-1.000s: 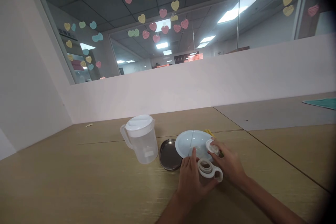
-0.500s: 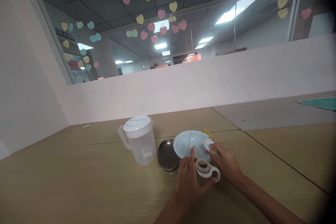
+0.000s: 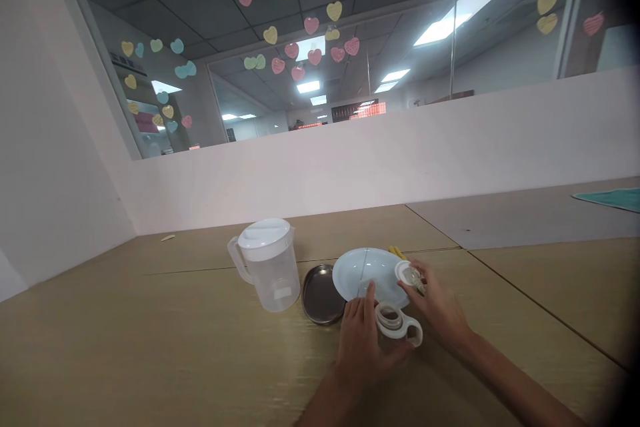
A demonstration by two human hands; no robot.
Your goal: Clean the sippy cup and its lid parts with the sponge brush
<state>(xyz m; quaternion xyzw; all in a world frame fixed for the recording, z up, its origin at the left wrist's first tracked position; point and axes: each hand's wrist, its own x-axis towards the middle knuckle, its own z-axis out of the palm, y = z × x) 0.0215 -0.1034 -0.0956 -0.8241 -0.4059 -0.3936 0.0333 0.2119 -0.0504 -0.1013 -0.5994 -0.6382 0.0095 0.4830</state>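
My left hand (image 3: 361,340) is wrapped round a small clear cup with a white rim and handle (image 3: 397,324) standing on the wooden table. My right hand (image 3: 439,310) pinches a small clear bottle with a white cap (image 3: 406,273), tilted over the edge of a white plate (image 3: 363,272). What the bottle contains is too small to make out. Both hands sit close together just in front of the plate.
A clear plastic jug with a white lid (image 3: 265,265) stands to the left. A small dark metal dish (image 3: 320,293) lies between jug and plate. Yellow sticks (image 3: 397,253) show behind the plate. A low white partition (image 3: 380,153) backs the table; a teal cloth (image 3: 613,198) lies far right.
My right hand has lifted the small bottle slightly and shifted it a little to the right. My left hand stays on the cup.
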